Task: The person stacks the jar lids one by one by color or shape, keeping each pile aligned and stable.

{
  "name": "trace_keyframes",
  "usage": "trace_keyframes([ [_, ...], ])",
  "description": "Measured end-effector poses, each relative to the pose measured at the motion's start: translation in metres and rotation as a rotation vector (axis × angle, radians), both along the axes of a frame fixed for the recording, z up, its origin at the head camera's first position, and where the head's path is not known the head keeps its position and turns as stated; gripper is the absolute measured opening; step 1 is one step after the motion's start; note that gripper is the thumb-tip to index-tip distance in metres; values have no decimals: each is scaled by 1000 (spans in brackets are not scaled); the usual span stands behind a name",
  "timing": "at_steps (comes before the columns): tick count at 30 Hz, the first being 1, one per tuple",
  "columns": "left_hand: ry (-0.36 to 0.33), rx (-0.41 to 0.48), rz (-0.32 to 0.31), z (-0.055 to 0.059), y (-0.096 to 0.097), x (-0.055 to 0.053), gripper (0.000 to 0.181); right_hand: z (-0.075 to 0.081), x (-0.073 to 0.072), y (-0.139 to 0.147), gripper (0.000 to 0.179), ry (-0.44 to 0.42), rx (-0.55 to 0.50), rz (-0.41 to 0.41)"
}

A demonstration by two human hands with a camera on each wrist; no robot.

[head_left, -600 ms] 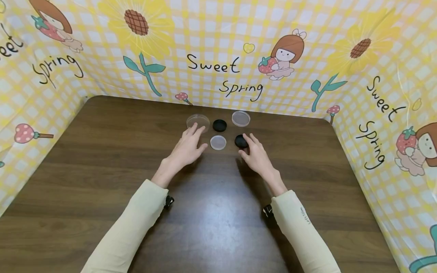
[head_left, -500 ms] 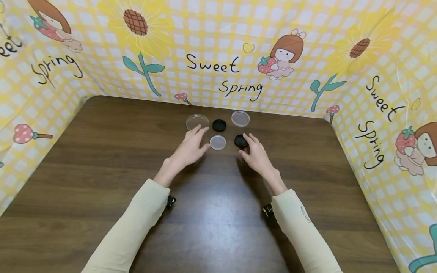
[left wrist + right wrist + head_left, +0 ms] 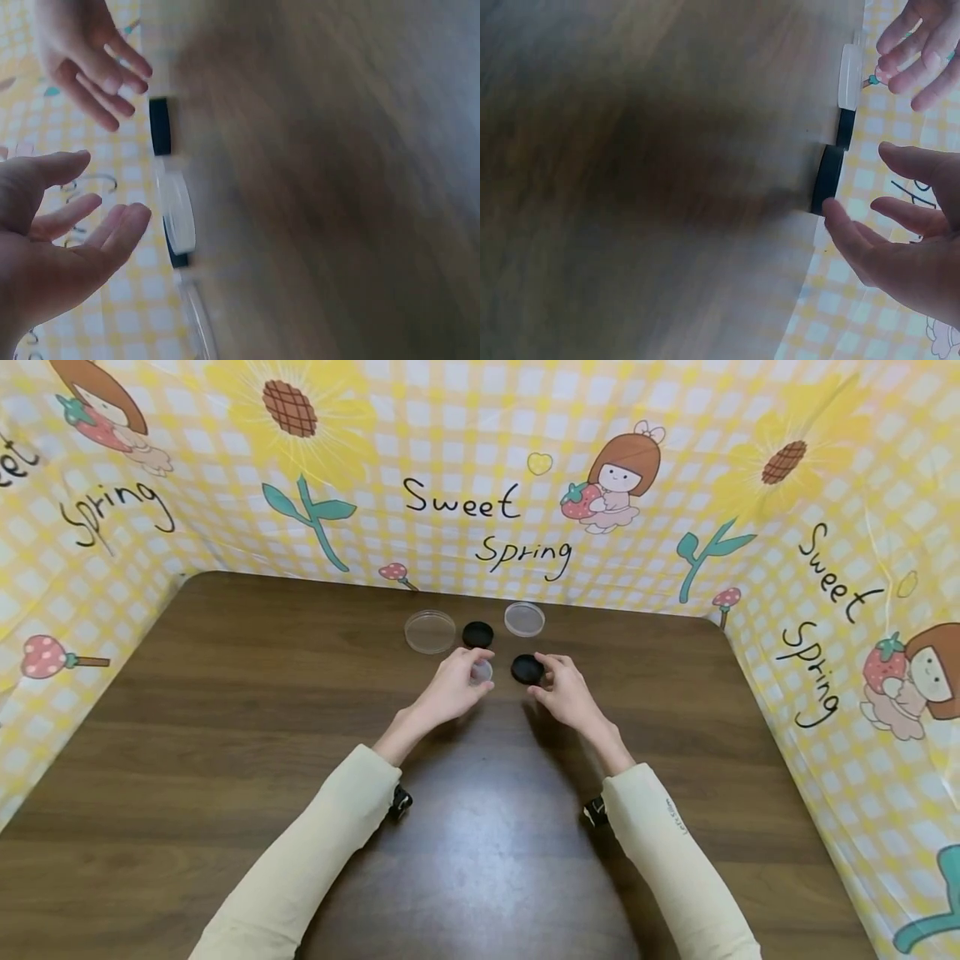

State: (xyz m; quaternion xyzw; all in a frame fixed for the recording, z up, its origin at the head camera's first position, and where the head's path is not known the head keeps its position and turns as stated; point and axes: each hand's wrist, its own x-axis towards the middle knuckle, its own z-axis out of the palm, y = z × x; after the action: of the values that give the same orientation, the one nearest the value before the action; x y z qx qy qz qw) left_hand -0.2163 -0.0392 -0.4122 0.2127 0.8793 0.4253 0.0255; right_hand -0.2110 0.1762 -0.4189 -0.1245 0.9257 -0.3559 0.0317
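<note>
My left hand (image 3: pixel 455 683) is over the small clear round dish (image 3: pixel 482 672), thumb and fingers spread on either side and partly covering it in the head view. In the left wrist view a gap shows between the fingers and this clear dish (image 3: pixel 178 210). My right hand (image 3: pixel 567 690) is at the right side of the nearer black round disc (image 3: pixel 527 669), thumb and fingers apart. One fingertip overlaps the edge of that black disc (image 3: pixel 827 180) in the right wrist view. Neither hand grips anything.
Behind them on the wooden table (image 3: pixel 480 827) lie a large clear dish (image 3: pixel 430 632), a second black disc (image 3: pixel 477 634) and another clear dish (image 3: pixel 524 619). A yellow checked cloth (image 3: pixel 450 435) walls the back and sides.
My left hand has moved right, from the large clear dish to over the small clear one. My right hand has stayed by the nearer black disc. The view has shifted slightly.
</note>
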Motion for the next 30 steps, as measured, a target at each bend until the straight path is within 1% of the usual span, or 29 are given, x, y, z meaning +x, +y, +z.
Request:
trace_keyframes([
  [4,-34,42,11,-2,17,-4,46,-3,-5,4,58,-39,-48,-27],
  [8,-79,68,48,-4,33,-8,52,-5,-10,7,56,-37,-80,-48],
  [10,-107,79,69,-5,39,-10,56,-6,-13,9,55,-36,-90,-56],
  [13,-129,90,95,-7,47,-11,61,-6,-16,11,55,-44,-101,-65],
  [17,-117,63,120,-11,57,-13,62,-9,-21,14,55,-71,-113,-74],
  [22,-102,15,139,-16,67,-18,64,-10,-26,14,53,-127,-166,-65],
  [25,-113,-3,156,-17,74,-19,66,-11,-30,14,53,-160,-186,-61],
  [30,-135,-11,194,-18,84,-20,70,-17,-37,17,60,-199,-221,-61],
])
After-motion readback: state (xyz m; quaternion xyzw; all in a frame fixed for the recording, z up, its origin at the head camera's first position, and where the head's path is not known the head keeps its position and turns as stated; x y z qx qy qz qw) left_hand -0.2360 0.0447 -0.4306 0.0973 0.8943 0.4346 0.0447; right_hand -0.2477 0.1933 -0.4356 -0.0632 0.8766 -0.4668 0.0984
